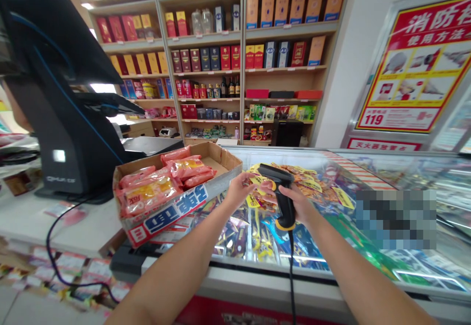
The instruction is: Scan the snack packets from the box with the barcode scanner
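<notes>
A black barcode scanner point(282, 187) with yellow trim is in my right hand point(300, 204), whose fingers wrap its handle. Its head points left and its cable drops down the freezer's front. My left hand point(239, 190) is just left of the scanner, fingers bent together beside a yellow-labelled snack packet point(253, 200); whatever they pinch is too small to make out. Behind the scanner, more brown and yellow snack packets point(312, 185) lie spread on the glass-topped freezer point(235, 261). Left of my hands, an open cardboard box point(224, 160) holds several pink-wrapped packs point(150, 192).
A black checkout terminal point(69, 119) stands on the white counter point(88, 227) at left, a black cable point(55, 266) trailing from it. Behind the freezer rise shelves point(206, 40) of boxed bottles. A red and yellow poster point(415, 69) hangs at right. A blurred patch point(395, 219) covers part of the freezer.
</notes>
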Motion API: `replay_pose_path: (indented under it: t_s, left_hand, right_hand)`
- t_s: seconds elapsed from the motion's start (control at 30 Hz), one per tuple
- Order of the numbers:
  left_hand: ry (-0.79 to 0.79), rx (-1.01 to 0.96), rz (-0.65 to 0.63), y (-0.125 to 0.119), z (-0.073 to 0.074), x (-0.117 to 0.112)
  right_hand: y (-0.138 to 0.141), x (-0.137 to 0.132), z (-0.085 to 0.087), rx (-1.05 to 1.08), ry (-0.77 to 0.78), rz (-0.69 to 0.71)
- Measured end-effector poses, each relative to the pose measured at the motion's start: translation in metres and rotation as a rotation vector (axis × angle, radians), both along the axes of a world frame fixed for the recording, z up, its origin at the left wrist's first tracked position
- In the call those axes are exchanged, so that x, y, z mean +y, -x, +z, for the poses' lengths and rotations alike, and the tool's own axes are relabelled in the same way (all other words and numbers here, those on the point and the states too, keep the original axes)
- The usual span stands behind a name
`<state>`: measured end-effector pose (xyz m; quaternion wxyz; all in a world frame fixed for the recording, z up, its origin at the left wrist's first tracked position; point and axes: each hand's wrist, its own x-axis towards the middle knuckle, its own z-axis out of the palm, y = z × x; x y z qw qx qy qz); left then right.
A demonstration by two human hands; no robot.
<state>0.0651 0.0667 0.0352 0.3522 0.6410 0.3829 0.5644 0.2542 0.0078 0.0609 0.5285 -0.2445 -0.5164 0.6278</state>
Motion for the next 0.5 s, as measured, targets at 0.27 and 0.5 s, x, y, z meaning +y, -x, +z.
replay_pose_path:
  t_s: [0.27,0.5]
  left_hand:
    - [-0.055,0.017,0.087,0.0002,-0.0043,0.0029]
    - [-0.036,-0.005,0.099,0.002,-0.0024,0.004]
  right_hand:
    - [0.0006,-0.0012,0.0031,0.024,0.013,-0.003]
    - [-0.0006,-0.002,0.0078,0.055,0.005,-0.1]
